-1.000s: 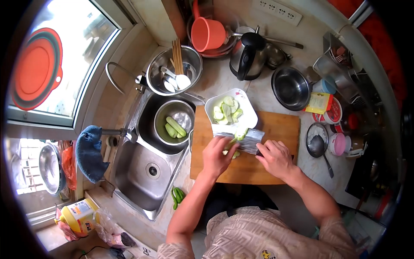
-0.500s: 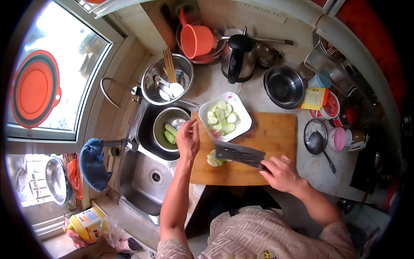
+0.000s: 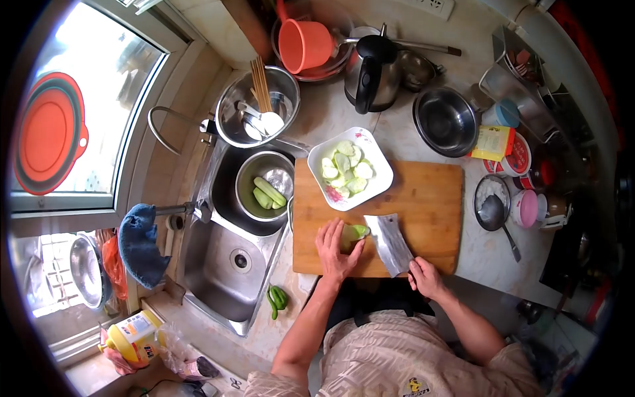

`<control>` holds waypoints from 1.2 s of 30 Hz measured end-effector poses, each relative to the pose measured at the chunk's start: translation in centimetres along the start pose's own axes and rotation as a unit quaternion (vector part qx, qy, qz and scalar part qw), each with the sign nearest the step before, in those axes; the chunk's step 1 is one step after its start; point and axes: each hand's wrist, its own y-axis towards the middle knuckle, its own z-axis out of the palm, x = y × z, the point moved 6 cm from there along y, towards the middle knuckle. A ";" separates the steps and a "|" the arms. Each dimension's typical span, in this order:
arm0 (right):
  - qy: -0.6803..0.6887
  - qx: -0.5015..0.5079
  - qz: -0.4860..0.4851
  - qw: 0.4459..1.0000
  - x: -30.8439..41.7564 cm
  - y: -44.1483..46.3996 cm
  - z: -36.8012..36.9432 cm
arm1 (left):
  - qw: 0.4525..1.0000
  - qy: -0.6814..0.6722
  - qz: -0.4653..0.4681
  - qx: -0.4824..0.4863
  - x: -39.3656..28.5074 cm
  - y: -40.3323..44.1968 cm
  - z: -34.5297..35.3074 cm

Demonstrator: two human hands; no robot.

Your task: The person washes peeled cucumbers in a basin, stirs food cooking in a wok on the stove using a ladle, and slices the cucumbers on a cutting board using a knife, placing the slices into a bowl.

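Observation:
My left hand (image 3: 337, 250) is curled over a pale green, cucumber-like vegetable (image 3: 357, 232), pressing it on the wooden cutting board (image 3: 426, 198). In my right hand (image 3: 426, 276) is a cleaver (image 3: 389, 245), gripped by its handle. Its broad blade lies just right of the vegetable, near its end. Behind the hands, a white square bowl (image 3: 379, 178) rests partly on the board. Inside it are several pale green slices (image 3: 347, 169). Part of the held vegetable is hidden under my left fingers.
Left of the board, a steel bowl (image 3: 241, 175) with peeled green vegetables (image 3: 268, 194) sits in the double sink (image 3: 208, 271). Green peppers (image 3: 279, 298) lie by the sink. Behind stand a kettle (image 3: 374, 76) and a dark metal bowl (image 3: 446, 122). A ladle (image 3: 493, 210) rests at the right.
My left hand has come down from beside the white bowl onto the vegetable on the board. The cleaver has swung round, its blade now pointing away from me. The view has shifted slightly.

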 end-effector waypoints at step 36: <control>0.050 -0.050 -0.030 0.997 10.1 -7.0 3.0 | 0.938 0.027 -0.340 -0.066 27.0 9.8 -5.9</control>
